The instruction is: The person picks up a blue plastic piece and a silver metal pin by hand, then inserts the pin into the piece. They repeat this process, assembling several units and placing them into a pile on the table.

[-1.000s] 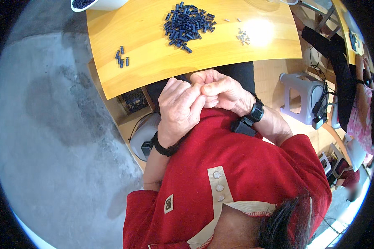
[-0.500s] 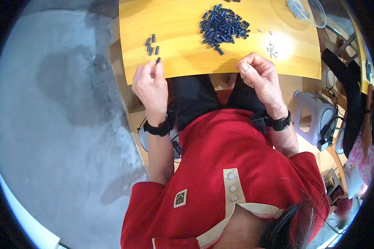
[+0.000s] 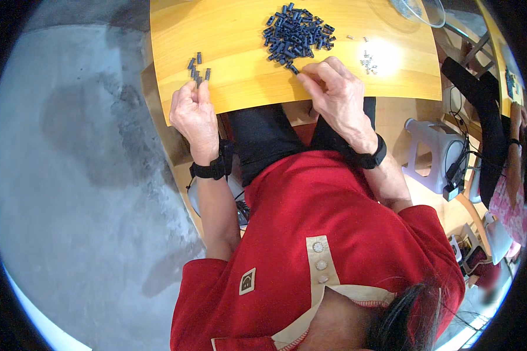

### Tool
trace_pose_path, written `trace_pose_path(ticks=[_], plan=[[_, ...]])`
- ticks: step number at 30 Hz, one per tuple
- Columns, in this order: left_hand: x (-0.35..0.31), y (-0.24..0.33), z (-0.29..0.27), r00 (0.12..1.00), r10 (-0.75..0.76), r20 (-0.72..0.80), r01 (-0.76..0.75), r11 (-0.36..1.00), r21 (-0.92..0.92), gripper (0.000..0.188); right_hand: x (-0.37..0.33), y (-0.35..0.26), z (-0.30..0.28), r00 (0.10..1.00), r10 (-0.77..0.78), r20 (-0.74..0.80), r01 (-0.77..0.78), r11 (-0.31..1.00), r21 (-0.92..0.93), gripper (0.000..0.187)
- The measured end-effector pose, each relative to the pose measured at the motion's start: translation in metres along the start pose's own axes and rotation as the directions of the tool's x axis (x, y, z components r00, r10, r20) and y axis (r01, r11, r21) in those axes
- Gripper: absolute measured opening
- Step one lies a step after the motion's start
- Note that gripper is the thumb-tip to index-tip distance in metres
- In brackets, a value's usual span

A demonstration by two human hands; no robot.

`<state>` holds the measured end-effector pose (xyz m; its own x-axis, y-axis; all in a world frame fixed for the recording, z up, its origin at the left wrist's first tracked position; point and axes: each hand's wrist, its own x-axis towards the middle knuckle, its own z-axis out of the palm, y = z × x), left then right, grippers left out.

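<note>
My left hand (image 3: 194, 120) is at the table's left side, thumb and finger closed around the lower end of a small black cylindrical plastic piece (image 3: 198, 79). That piece is beside a small group of similar black pieces (image 3: 192, 63). My right hand (image 3: 338, 96) reaches to the near edge of a large heap of black pieces (image 3: 298, 35). Its thumb and forefinger pinch one black piece (image 3: 293, 69) lying at the heap's front. The fingertips partly hide where each piece is gripped.
Tiny shiny metal parts (image 3: 368, 61) lie scattered on the yellow wooden table (image 3: 246, 88) to the right. A clear round container (image 3: 432, 14) stands at the far right corner. A pale plastic stool (image 3: 433, 152) with cables is at the right. Another person's arm (image 3: 514, 152) shows beyond it.
My left hand has carried its black piece to the small group at the left. My right hand has moved forward and left to a piece at the heap's edge.
</note>
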<state>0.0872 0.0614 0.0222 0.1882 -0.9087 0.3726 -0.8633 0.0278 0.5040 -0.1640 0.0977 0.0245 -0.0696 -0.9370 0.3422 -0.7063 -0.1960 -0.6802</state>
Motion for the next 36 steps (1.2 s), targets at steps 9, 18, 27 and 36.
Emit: trace_pose_path(ticks=[9,18,27,36], plan=[[-0.008,0.015,-0.012,0.995,0.063,-0.080,-0.064,0.998,-0.014,0.013,0.002,0.002,0.011,0.997,-0.075,-0.035,0.071,0.992,-0.105,0.013],[-0.041,0.089,-0.029,0.963,0.199,0.182,-0.072,0.840,-0.538,0.012,-0.016,-0.009,-0.033,0.828,0.302,0.472,-0.560,0.427,0.710,0.016],[-0.052,0.110,-0.022,0.895,0.371,0.248,-0.117,0.731,-0.672,0.020,-0.028,-0.019,-0.047,0.832,0.246,0.498,-0.555,0.331,0.763,0.009],[-0.054,0.113,-0.021,0.863,0.479,0.158,-0.317,0.758,-0.570,0.019,-0.034,-0.020,-0.045,0.910,0.214,0.355,-0.414,0.507,0.756,0.010]])
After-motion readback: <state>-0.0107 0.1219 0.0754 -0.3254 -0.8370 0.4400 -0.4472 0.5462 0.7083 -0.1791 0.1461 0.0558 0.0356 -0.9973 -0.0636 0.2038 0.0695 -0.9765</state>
